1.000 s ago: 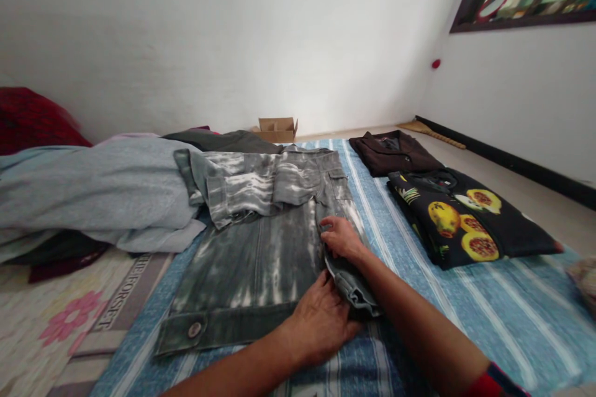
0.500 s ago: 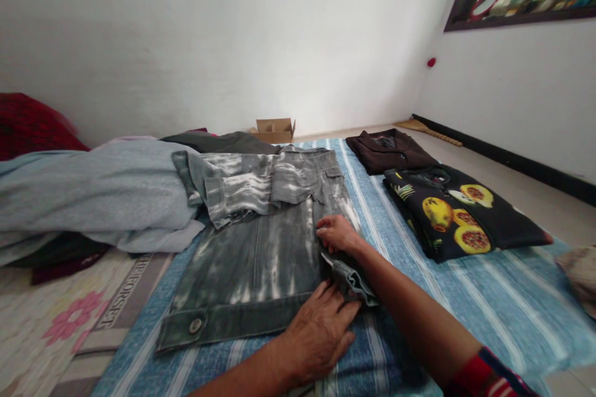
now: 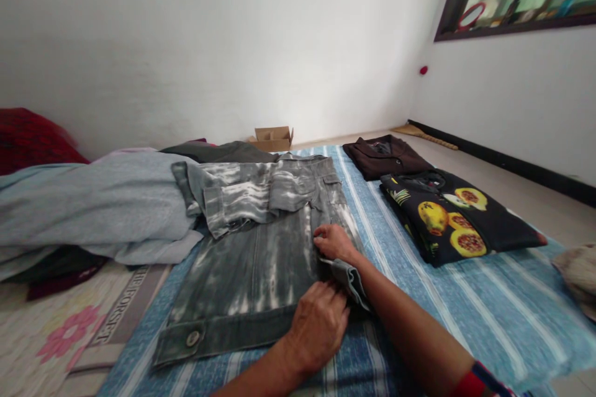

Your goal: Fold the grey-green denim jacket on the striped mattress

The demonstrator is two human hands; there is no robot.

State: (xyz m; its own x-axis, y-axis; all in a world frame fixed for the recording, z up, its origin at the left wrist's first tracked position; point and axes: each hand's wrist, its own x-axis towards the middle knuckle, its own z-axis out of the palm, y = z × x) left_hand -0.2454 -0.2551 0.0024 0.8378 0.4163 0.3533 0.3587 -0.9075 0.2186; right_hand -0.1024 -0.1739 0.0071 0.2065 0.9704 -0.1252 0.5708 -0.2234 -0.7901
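Observation:
A grey-and-white streaked denim jacket [image 3: 233,279] lies spread in front of me, one sleeve [image 3: 237,189] folded across its upper part. The hem band has a metal button at its left end. My right hand [image 3: 336,242] is closed on the cloth along the jacket's right side, its thumb and fingers pinched together. Just nearer to me, my left hand [image 3: 319,319] has its fingers curled onto the jacket by the lower right edge; its fingertips are partly hidden. A bunched cuff [image 3: 351,279] sticks out between the left hand and the right forearm.
Blue striped cloth [image 3: 400,248] lies under the jacket. To the right are a folded black fruit-print garment [image 3: 447,217] and a folded brown garment [image 3: 388,156]. Heaped grey clothes [image 3: 97,205] lie at left. A cardboard box [image 3: 273,138] stands by the wall.
My left hand's fingers were spread flatter on the cloth and are now curled in. My right hand keeps its pinch on the jacket. The view has shifted slightly.

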